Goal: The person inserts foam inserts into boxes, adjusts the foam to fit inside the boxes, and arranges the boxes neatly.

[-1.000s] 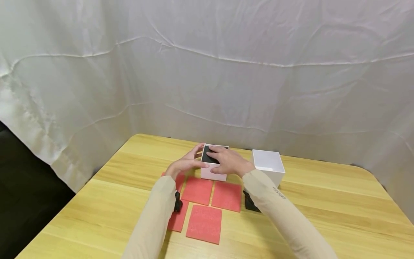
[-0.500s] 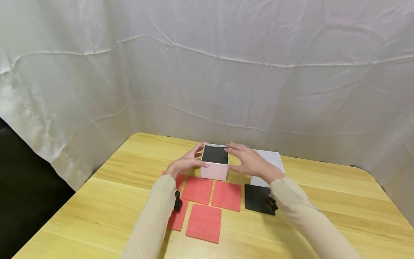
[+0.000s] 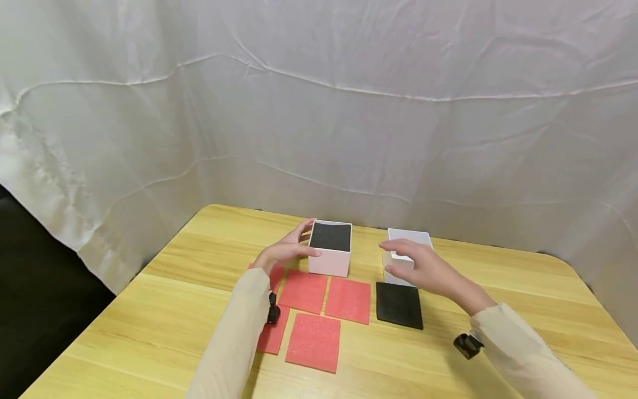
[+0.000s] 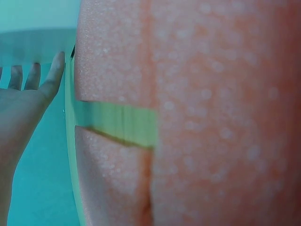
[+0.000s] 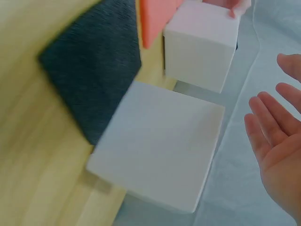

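Wooden table [image 3: 503, 310] before white curtain | near: four red foam squares [image 3: 314, 342] and black foam square [image 3: 399, 305] lying flat | right hand [image 3: 426, 270] with fingers spread, holding nothing, above black square, just before white lid [image 3: 407, 244] | left hand [image 3: 286, 250] fingers straight against left side of white box [image 3: 329, 261], black foam inside

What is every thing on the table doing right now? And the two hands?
White box: upright, open, black foam pad inside near the top.
White lid: on the table, off the box.
Black foam pad: flat on the table.
Red foam pads: flat, side by side.
Left hand: touches the box's left side.
Right hand: open, holds nothing, over the lid.
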